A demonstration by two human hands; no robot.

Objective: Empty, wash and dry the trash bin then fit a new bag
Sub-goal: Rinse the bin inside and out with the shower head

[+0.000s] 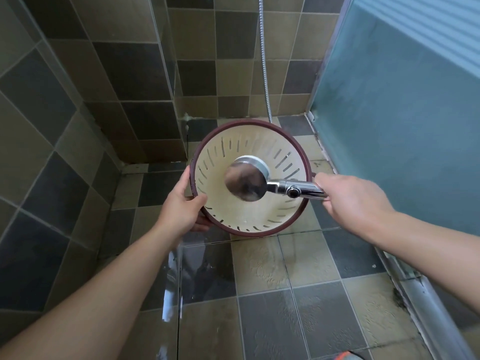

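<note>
A round cream trash bin [249, 216] with slotted walls and a dark red rim sits on the tiled shower floor, its mouth facing up toward me. My left hand [181, 203] grips the rim on the left side, thumb inside. My right hand [355, 198] holds the handle of a chrome shower head [246, 179], which hangs over the bin's opening with its face pointing down into it. The bin's bottom is mostly hidden behind the shower head. The inside of the bin looks wet.
A metal hose [265, 61] runs up the tiled back wall. A frosted blue-green glass panel [402, 113] stands close on the right with its floor rail [415, 279]. A clear glass partition edge [179, 268] crosses near my left arm. Wet floor tiles [285, 294] lie in front.
</note>
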